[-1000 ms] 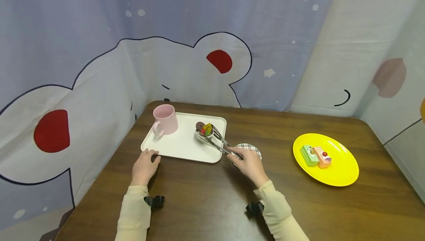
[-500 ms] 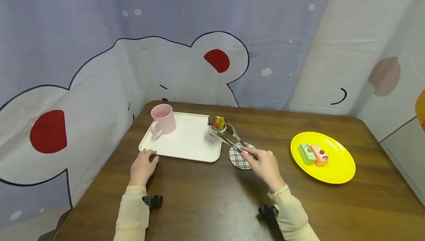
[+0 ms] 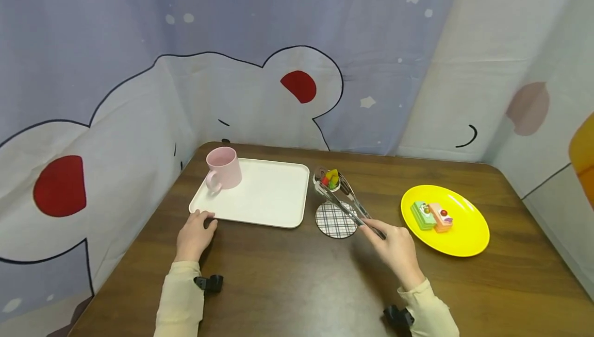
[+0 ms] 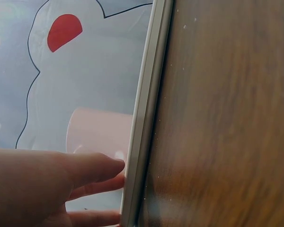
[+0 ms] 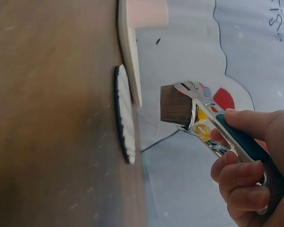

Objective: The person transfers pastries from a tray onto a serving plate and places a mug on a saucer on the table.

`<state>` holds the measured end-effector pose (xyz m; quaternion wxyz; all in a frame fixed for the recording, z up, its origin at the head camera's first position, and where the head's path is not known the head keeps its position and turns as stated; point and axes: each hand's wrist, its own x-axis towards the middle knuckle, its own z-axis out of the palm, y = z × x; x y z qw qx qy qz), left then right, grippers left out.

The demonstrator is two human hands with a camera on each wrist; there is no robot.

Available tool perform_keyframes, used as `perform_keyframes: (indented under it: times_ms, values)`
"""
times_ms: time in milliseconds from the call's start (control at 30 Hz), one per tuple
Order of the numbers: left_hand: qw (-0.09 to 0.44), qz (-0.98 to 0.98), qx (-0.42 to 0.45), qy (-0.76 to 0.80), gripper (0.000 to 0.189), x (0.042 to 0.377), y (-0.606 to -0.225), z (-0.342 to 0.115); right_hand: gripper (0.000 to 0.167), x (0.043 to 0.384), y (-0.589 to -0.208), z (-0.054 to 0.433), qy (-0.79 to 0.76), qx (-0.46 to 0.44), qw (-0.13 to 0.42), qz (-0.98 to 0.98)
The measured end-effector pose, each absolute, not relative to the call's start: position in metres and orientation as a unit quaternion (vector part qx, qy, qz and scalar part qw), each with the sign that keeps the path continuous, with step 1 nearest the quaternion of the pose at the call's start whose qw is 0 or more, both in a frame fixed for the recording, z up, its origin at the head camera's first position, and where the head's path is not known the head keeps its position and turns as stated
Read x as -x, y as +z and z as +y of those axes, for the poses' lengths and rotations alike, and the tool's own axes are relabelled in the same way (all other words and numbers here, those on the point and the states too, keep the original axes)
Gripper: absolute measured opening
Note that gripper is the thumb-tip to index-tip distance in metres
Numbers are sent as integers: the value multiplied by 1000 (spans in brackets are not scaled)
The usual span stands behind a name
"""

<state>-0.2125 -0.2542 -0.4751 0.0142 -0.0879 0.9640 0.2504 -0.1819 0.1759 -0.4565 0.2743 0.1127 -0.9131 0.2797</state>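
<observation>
R hand (image 3: pixel 396 250) raised & curled (L hand (image 3: pixel 193 235) relaxed, palm dn).

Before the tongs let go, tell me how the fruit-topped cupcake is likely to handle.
The cupcake could slip, since the tongs holding it look like smooth metal. It is probably fairly stiff: its ribbed brown cup shows no obvious squashing in the right wrist view. Set upright, it would likely slide before rolling, because its base looks flat.

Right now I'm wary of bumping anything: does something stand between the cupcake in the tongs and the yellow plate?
Nothing visible stands between the cupcake and the plate except the tongs themselves. The coaster and right hand are lower in the head view, off that path. Two cakes sit on the plate's left side.
</observation>
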Motion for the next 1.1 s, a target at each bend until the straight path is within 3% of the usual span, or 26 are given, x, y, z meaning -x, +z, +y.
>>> perform_keyframes:
  times_ms: [767,1100]
  values:
    - [15,964,91,251,40,212,-474,-253,25,164,-455,228,284,-5,324,-902]
    - [22,964,87,250,41,214,-475,-254,17,159,-446,253,268,50,319,-908]
